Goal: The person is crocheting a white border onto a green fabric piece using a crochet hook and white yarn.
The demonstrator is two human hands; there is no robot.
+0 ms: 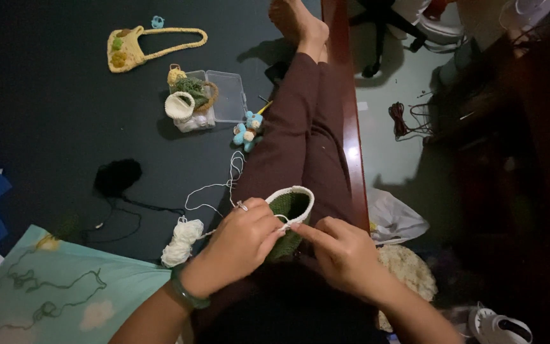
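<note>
Scanning from the left edge, I see a light blue cloth (pixel 65 286) w/ cloud shapes and a loose green strand on it, cut off by the frame bottom. Above it, a black yarn clump (pixel 117 176) on the dark bed cover (pixel 39 95), hard to read in the dim light. Farther up lie a yellow crocheted bag (pixel 125 50) and a clear plastic box (pixel 224 95) w/ small crocheted bits at its left side; details too small to tell. A white yarn ball (pixel 183 242) sits just left of my left hand (pixel 240 245), its strand looping up twd the knee. Left hand is closed round the green crocheted piece (pixel 289 213), white-rimmed, resting on my lap. Right hand (pixel 342 255) pinches at the rim, fingertips together; any hook is hidden, can't tell. Right of the bed rail, floor and furniture are mostly lost in shadow.
</note>
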